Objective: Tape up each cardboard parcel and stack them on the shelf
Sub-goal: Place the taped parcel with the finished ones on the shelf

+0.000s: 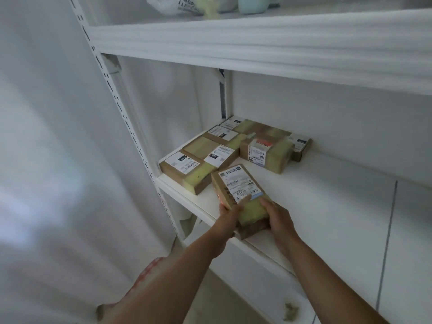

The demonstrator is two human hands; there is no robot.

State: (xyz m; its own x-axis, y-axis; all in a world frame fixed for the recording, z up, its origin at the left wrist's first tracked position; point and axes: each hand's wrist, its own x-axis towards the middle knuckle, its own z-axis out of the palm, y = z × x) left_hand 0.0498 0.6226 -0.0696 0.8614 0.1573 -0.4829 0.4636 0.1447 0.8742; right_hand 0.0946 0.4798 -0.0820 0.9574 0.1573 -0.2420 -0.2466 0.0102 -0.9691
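Left hand [230, 215] and right hand [278, 218] (both gripping) around parcel [243, 195] over shelf [315, 206].

The shelf [327, 206] lies bare to the right and near its front edge. Stacked parcels [224, 148] block its far-left corner. The upper shelf board [257, 50] limits headroom; the slotted upright [131, 127] bounds the left.

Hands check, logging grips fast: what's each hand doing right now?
Left hand: grips the parcel.
Right hand: grips the same parcel.
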